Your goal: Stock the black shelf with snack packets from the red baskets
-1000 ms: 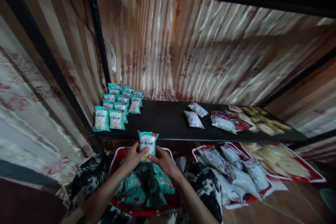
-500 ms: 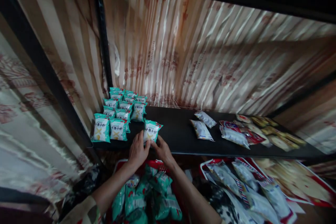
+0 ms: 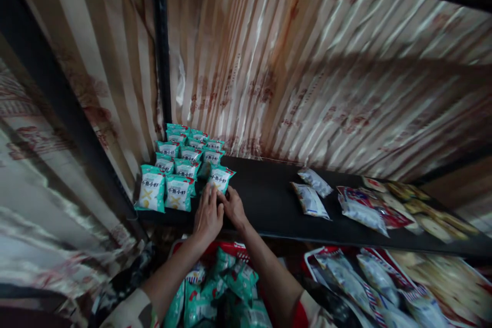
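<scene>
A teal and white snack packet (image 3: 220, 179) stands on the black shelf (image 3: 269, 205), at the right end of the rows of like teal packets (image 3: 179, 161). My left hand (image 3: 208, 215) and my right hand (image 3: 232, 208) meet at its lower edge, fingers pinched on it. Both forearms reach up from below the shelf's front edge. Beneath them sits a red tray (image 3: 221, 253) heaped with more teal packets (image 3: 226, 287).
Silver and red-white packets (image 3: 338, 200) and flat yellowish packs (image 3: 430, 212) lie on the shelf's right half. Another red tray (image 3: 369, 282) of silvery packets sits lower right. A striped patterned cloth (image 3: 307, 77) hangs behind the shelf, with black frame posts (image 3: 161, 46) at left.
Both hands lifted the teal packet from over the red tray up onto the shelf and slid it left and back against the packet rows. The camera moved closer.
</scene>
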Demonstrator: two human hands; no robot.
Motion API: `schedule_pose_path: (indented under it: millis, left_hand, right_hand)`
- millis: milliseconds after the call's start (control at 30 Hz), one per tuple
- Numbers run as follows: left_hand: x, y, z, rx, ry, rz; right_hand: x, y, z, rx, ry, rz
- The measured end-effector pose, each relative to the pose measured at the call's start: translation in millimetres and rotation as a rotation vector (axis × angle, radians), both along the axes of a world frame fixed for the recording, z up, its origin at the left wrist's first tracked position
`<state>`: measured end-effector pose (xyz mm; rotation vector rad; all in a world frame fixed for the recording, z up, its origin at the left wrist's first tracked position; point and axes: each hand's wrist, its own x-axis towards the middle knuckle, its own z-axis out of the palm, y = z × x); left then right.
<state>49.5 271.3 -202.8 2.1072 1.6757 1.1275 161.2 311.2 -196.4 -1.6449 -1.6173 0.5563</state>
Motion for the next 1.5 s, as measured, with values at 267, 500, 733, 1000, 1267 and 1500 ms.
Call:
schedule_pose_path:
  millis: [267,500,733,1000,1267,1500]
  left_hand:
    - [-15,13,-5.0,-0.014,0.021,-0.002]
    - [-22,22,-9.5,0.033,-0.002,0.039]
    - [-15,20,-9.5,0.029,0.01,0.083]
    - [-13,20,-11.9,0.011,0.007,0.063]
    - [-10,20,-18.2,0.021,-0.036,0.065]
    - [-7,16,-16.7,0.025,-0.052,0.08]
  right_hand:
    - [-13,18,-8.8,0.059,0.153,0.021]
    - [-21,25,-12.0,0.082,0.168,0.058]
    - [-24,24,-13.3,0.064,0.072,0.012]
    - [-26,23,-14.7,0.049,-0.014,-0.02]
    - [-25,24,-12.0,0.021,-0.037,-0.007]
    - [-25,19,-20.6,0.096,0.154,0.005]
